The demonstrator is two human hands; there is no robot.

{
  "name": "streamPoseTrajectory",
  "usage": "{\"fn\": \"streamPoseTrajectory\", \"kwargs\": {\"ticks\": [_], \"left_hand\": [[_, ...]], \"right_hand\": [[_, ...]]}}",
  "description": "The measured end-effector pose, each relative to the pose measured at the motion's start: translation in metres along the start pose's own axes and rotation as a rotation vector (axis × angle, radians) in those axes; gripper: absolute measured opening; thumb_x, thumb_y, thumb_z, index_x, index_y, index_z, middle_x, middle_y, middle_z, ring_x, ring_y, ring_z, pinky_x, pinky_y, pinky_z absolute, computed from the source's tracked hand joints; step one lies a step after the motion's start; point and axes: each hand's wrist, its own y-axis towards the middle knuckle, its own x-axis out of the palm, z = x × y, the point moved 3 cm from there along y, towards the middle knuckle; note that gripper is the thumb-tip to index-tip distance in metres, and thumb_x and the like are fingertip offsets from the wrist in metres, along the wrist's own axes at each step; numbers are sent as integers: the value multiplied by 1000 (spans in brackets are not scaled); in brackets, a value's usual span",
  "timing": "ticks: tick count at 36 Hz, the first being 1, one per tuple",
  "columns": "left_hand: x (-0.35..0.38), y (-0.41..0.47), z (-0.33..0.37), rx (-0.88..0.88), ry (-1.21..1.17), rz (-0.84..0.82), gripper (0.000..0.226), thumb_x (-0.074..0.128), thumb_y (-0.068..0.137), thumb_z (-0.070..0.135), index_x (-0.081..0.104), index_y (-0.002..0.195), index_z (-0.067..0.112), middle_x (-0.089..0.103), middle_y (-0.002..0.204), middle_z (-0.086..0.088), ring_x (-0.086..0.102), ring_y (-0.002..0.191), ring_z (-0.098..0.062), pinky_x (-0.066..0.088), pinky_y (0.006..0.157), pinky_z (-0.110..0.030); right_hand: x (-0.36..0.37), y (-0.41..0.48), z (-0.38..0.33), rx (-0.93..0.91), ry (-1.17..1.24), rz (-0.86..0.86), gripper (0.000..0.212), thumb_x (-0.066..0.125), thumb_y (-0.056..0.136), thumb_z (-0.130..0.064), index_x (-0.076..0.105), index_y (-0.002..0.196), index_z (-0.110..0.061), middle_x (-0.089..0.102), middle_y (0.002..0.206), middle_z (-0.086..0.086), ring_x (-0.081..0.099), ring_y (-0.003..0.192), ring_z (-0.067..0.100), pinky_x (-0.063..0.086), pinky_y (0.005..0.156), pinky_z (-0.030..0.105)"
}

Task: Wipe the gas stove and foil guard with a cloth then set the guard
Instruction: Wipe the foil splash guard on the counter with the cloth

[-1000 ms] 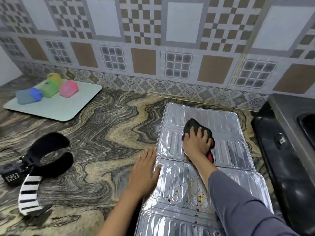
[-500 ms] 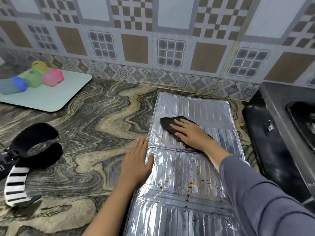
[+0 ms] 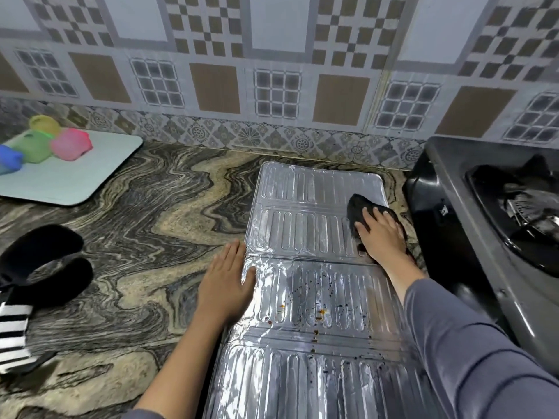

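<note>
Cloth point(image 3: 357, 207) mostly hidden under rt hand point(image 3: 381, 237); stove point(image 3: 484, 237) cut off at rt edge.

Left hand point(image 3: 226, 287) flat; right hand point(image 3: 381, 234) pressing, fingers spread.

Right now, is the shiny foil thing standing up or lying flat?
Lying flat. The foil guard is unfolded on the counter, with both hands pressing down on it.

silver foil guard point(image 3: 305, 234), black cloth point(image 3: 357, 207), black stove point(image 3: 447, 225)
</note>
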Motion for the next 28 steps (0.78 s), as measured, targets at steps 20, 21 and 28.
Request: {"fn": "streamPoseTrajectory", "kwargs": {"ticks": [20, 21, 28], "left_hand": [[2, 2, -2, 18, -26, 40, 69, 6, 88, 53, -2, 150, 23, -6, 158, 5, -9, 144, -6, -4, 120, -28], [2, 1, -3, 18, -26, 39, 69, 6, 88, 53, -2, 150, 23, -6, 158, 5, -8, 145, -7, -3, 120, -29], [8, 1, -5, 14, -40, 42, 70, 5, 88, 54, 1, 150, 23, -3, 159, 5, -5, 145, -7, -2, 120, -30]], "right_hand": [[-11, 38, 0, 49, 158, 256, 35, 46, 94, -24, 56, 128, -19, 52, 135, 4, 37, 129, 28, 27, 105, 44], [-11, 37, -1, 50, 153, 263, 35, 46, 94, -23, 56, 127, -19, 53, 134, 5, 38, 128, 28, 27, 104, 45], [-15, 24, -5, 47, 171, 336, 31, 42, 96, -22, 58, 123, -19, 56, 129, 6, 43, 120, 32, 29, 99, 44]]}}
